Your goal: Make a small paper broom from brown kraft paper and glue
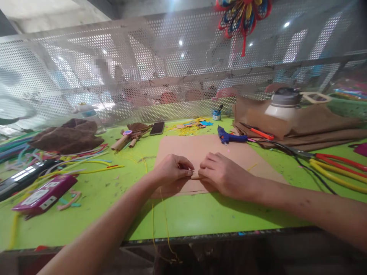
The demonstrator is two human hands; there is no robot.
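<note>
Over a tan sheet of paper (186, 147), both my hands meet at a small tan paper piece (195, 176) that looks rolled or folded. My left hand (172, 169) is closed, thumb and fingertips pinched at the piece's left end. My right hand (228, 175) has its fingers curled around the right end, hiding part of it. Thin yellow string (153, 219) runs below my left wrist and hangs over the table's front edge. Just beyond my right hand, a blue glue gun (229, 136) lies on the sheet.
Scissors (338, 162) and folded brown cloth (304, 141) lie right, with a white jar (281, 109). At the back are a phone (157, 128), a brown paper craft (132, 135) and yellow scraps (189, 126). Left are a purple box (46, 194) and pipe cleaners (91, 170).
</note>
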